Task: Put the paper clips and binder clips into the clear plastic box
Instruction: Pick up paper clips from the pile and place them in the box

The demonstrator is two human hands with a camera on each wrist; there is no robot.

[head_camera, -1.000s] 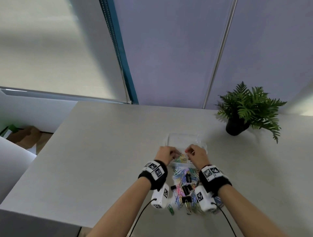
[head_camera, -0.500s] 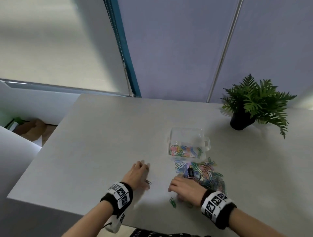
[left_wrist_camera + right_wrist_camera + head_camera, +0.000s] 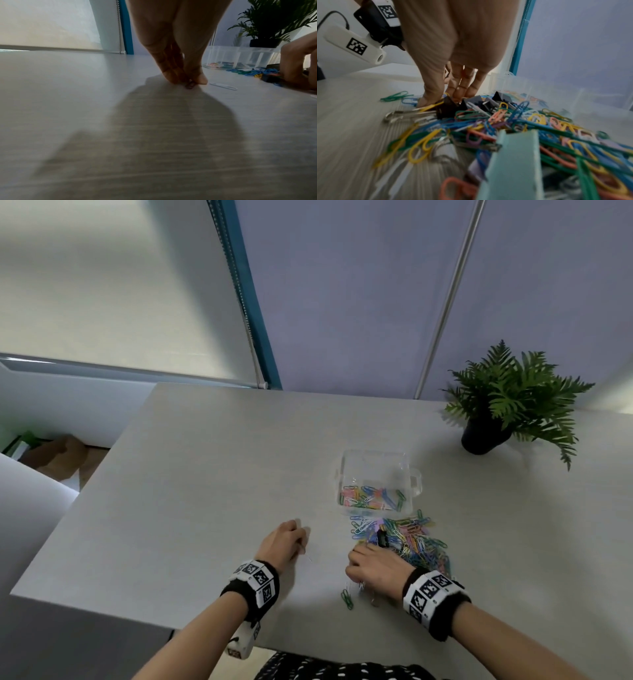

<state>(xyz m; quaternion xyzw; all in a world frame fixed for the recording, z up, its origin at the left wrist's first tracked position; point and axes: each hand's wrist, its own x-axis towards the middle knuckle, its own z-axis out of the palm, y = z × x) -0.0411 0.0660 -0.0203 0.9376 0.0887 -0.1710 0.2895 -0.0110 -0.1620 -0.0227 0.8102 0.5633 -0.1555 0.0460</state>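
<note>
The clear plastic box (image 3: 409,474) stands mid-table with several coloured paper clips in its near end. In front of it lies a pile of paper clips (image 3: 411,539) with black binder clips (image 3: 382,537) among them. My left hand (image 3: 300,539) is left of the pile; its thumb and fingertips (image 3: 201,79) pinch a small dark paper clip (image 3: 190,85) against the table. My right hand (image 3: 358,575) is at the pile's near left edge, thumb and fingers closing round a black binder clip (image 3: 447,106). A green paper clip (image 3: 347,599) lies loose beside it.
A potted fern (image 3: 507,402) stands at the back right. A white paper clip (image 3: 223,85) lies just right of my left fingertips. A teal binder clip (image 3: 510,162) sits in the pile under my right wrist. The table's near edge (image 3: 102,607) runs close to my wrists.
Both hands left the box, where clips now lie, and came back toward the table's near edge. The left went to a stray clip, the right to the pile.
</note>
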